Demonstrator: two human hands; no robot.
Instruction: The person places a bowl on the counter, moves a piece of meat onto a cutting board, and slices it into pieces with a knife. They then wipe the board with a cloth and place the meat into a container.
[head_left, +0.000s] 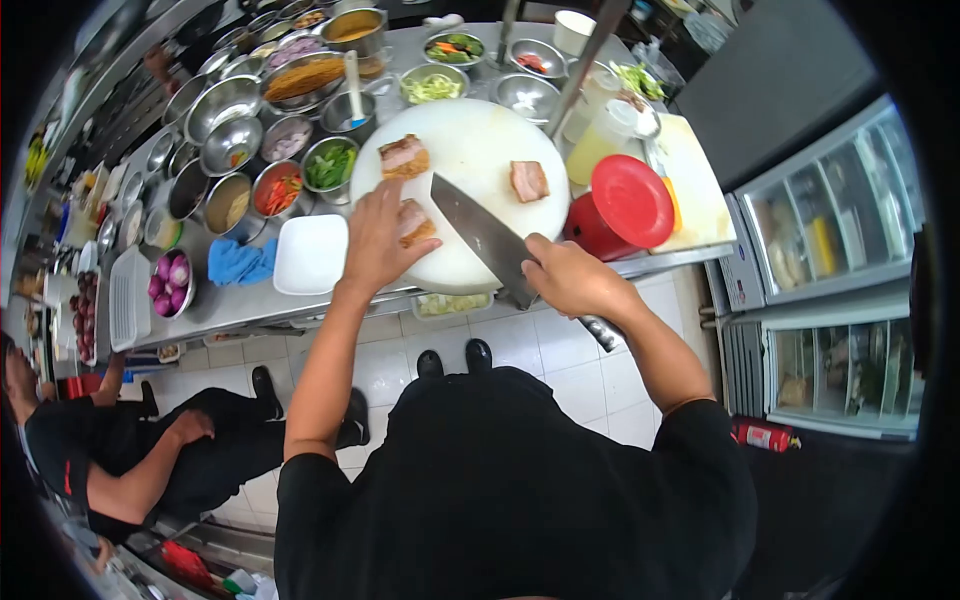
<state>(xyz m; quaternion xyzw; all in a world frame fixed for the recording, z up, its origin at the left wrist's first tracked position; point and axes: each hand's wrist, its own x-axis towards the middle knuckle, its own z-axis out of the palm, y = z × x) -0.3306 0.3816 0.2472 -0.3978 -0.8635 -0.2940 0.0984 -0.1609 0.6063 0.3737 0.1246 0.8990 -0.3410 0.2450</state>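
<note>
My right hand [568, 277] is wrapped round the handle of a wide-bladed cleaver [480, 235]. Its blade slants up and left across a round white cutting board [490, 130]. On the board's left side, my left hand [383, 240] has its fingers stretched out and its thumb apart, beside a piece of pork belly [413, 222] that it partly covers. A second pork belly piece [404, 157] lies just above those fingertips. At the right of the board is another pork belly piece [529, 181], apart from both hands.
Left of the board stand a white square dish [311, 255], a blue cloth [242, 262] and several metal bowls, one with red peppers [277, 193]. A red lidded container [630, 205] sits at the right. A co-worker [150, 450] is at lower left; a glass-door fridge [825, 250] stands right.
</note>
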